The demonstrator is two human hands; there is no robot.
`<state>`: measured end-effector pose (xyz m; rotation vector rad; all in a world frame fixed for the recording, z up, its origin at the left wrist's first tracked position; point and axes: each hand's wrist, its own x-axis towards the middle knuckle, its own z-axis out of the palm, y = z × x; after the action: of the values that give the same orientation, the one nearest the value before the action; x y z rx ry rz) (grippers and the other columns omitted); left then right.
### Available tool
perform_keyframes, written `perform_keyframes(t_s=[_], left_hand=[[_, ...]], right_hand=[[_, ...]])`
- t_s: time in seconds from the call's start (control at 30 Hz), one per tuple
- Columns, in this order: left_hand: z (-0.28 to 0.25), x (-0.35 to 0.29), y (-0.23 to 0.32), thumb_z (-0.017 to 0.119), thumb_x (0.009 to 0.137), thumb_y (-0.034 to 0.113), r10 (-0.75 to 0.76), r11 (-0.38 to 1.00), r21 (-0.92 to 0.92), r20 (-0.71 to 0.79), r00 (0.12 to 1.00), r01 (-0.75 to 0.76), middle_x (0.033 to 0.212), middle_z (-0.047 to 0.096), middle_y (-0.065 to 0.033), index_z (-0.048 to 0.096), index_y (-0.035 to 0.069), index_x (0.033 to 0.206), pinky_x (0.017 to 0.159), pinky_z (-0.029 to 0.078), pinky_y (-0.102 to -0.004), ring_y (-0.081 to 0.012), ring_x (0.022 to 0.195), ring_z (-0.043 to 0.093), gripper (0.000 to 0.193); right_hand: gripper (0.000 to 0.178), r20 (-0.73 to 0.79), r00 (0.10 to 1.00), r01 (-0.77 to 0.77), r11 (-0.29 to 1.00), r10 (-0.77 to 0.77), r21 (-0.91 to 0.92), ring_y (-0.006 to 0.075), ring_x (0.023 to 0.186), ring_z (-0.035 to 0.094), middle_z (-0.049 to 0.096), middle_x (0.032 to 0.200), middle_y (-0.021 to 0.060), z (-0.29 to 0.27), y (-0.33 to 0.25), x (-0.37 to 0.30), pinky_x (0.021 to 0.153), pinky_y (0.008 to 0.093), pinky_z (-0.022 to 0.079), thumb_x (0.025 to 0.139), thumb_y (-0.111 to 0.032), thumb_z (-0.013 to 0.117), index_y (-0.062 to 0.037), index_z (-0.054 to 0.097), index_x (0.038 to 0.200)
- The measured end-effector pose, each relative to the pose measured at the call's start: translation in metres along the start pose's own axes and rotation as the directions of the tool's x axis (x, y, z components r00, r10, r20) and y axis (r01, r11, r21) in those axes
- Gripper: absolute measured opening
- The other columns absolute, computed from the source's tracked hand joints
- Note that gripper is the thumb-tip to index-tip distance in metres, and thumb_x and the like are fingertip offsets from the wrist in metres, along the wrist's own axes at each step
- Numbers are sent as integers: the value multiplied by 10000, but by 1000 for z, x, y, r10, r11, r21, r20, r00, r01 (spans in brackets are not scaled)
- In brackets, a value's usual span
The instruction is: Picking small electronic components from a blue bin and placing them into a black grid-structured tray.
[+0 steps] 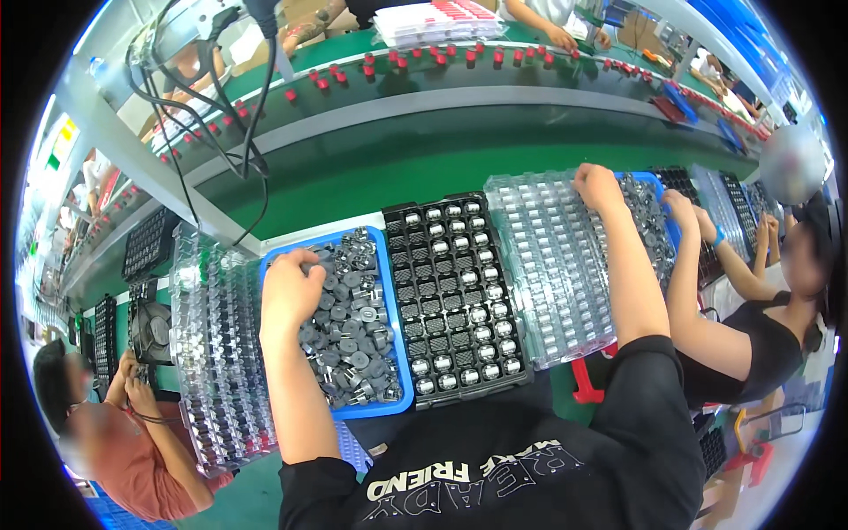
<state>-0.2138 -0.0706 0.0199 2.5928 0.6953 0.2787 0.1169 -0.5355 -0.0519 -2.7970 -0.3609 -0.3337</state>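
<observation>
My left hand (295, 284) is over the left side of a blue bin (405, 353) heaped with small grey, round-topped parts with metal prongs (355, 309). Its fingers are curled, and anything in them is hidden. My right hand (599, 187) is closed at the far right corner of a clear plastic tray (549, 265), its fingertips pinched; I cannot make out what they hold. Rows of small silvery pieces show in this clear tray. Between the bin and the clear tray lies a black compartment tray (446, 309), with silvery cylindrical pieces in part of its pockets.
Left of the bin lies another clear tray (221, 353). Beyond my right forearm is a second blue bin (649, 179), with a co-worker's hand (680, 210) beside it. Another person (146, 442) works at left. Black cables (252, 132) hang above. Red caps (402, 62) line the far conveyor.
</observation>
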Motion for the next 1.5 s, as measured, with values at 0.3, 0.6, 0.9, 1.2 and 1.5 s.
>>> perform_keyframes(t_s=[0.3, 0.6, 0.9, 1.2, 1.5], left_hand=[[-18, -41, -1, 622, 906, 131, 73, 993, -82, -90, 993, -80, 1001, 675, -197, 711, 29, 1061, 853, 527, -416, -357, 907, 668, 205], [9, -76, 28, 715, 933, 98, 226, -65, -989, 112, 968, 130, 1210, 672, -104, 622, 15, 1250, 821, 517, -253, -118, 904, 637, 340], [21, -108, 69, 678, 983, 232, 419, -151, -971, 106, 902, 184, 1116, 676, -138, 568, -37, 1312, 707, 550, -265, -150, 759, 649, 438], [24, -125, 74, 581, 1040, 344, 357, 54, -999, 20, 934, 0, 964, 677, -85, 627, -57, 1181, 632, 530, -235, -110, 726, 634, 428], [19, -128, 72, 611, 1026, 328, 311, 204, -978, 31, 950, -35, 928, 658, -42, 671, -35, 1125, 598, 477, -199, -73, 675, 589, 381]], right_hand=[[98, 45, 983, 181, 983, -181, -4, 379, 906, 669, 694, 928, 221, -19, -9, -9, 823, 422, 531, 786, -67, 715, -33, 700, 877], [147, 55, 994, 2, 513, -96, 858, 117, 784, 657, 707, 973, 85, -70, -157, -119, 722, 262, 543, 948, -38, 617, -1, 670, 1081], [260, -92, 936, 166, 193, -340, 967, 178, 935, 692, 699, 1068, 147, -93, -253, -231, 800, 275, 577, 836, 129, 709, 49, 664, 1079], [308, -458, 735, 652, 339, -499, 678, 224, 769, 699, 719, 884, 97, -97, -279, -231, 664, 304, 577, 703, -48, 862, -33, 757, 992], [295, -474, 704, 705, 442, -529, 554, 240, 750, 695, 712, 855, 115, -98, -278, -243, 646, 312, 569, 760, -156, 860, -10, 728, 980]])
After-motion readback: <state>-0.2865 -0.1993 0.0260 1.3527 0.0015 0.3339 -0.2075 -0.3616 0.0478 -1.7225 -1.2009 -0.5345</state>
